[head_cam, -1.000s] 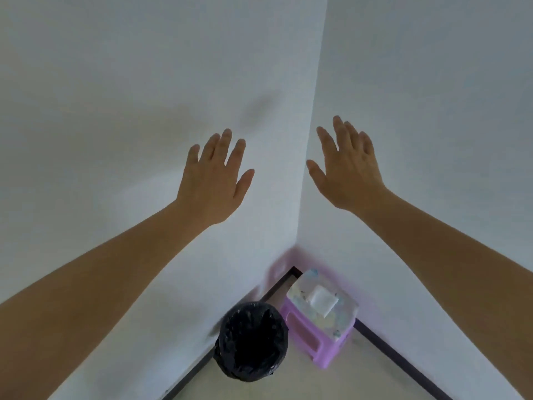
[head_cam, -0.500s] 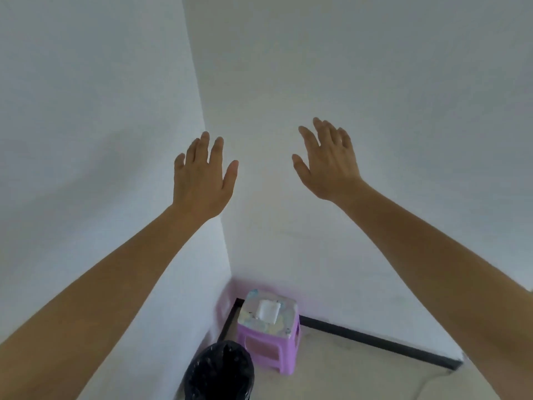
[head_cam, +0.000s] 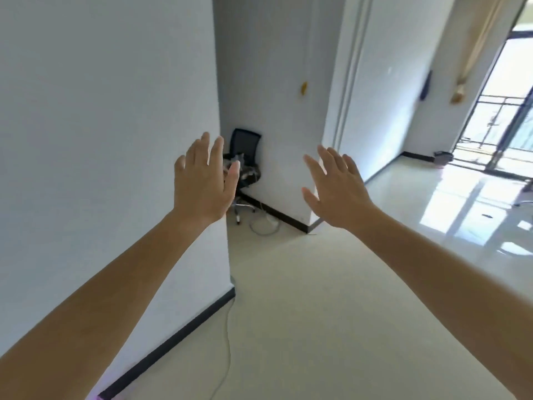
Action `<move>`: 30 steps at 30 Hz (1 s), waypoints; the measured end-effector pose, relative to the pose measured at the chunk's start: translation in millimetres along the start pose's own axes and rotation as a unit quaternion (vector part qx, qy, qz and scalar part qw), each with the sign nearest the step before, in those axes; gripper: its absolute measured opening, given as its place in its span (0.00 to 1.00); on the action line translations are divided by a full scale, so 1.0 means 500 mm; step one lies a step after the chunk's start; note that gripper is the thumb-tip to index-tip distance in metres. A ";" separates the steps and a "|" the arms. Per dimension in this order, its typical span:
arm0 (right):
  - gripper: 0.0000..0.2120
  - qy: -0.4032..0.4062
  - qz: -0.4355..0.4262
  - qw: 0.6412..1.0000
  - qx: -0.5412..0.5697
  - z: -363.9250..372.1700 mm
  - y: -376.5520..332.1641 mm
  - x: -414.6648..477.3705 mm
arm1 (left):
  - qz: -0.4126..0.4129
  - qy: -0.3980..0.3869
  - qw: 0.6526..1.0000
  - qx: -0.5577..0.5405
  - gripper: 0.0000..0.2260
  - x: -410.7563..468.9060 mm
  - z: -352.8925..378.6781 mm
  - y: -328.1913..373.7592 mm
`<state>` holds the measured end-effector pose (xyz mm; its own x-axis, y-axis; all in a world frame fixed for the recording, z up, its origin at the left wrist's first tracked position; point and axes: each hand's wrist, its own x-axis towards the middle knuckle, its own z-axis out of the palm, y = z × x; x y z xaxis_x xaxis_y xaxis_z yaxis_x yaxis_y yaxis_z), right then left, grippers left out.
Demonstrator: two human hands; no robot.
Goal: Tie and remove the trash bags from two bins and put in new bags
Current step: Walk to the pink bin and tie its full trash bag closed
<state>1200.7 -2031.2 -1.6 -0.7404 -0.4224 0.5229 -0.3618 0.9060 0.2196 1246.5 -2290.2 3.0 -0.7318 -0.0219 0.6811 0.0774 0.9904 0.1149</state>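
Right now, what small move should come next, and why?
Probably step toward what looks like a bin by the balcony door: the left hand and right hand are open, hold nothing, and nothing to work on is near.

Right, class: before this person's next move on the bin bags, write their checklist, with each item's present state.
1. Left hand free: ok, open and empty.
2. Right hand free: ok, open and empty.
3. Bin within reach: not ok; only a small dark container stands far off by the balcony door.
4. Is that container a bin: cannot tell.
5. Walkway safe: not ok; a cable trails on the floor beside the wall.
6. New bags ready: cannot tell; none in view.
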 end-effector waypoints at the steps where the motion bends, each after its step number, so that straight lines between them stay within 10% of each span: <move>1: 0.32 0.000 0.029 0.999 -0.017 -0.006 0.080 -0.038 | 0.032 0.001 0.999 -0.020 0.27 0.022 0.029 0.080; 13: 0.33 -0.032 0.303 0.947 -0.102 0.052 0.861 -0.405 | 0.208 -0.051 0.963 -0.165 0.28 0.138 0.378 0.940; 30: 0.33 -0.095 0.291 0.940 -0.152 0.410 1.521 -0.220 | 0.275 -0.050 0.942 -0.187 0.29 0.586 0.898 1.372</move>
<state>891.1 -1301.2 -61.2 -0.8611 0.1762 0.4769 0.2930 0.9385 0.1824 781.2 -1556.0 -43.0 -0.5696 0.5121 0.6429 0.6826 0.7305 0.0229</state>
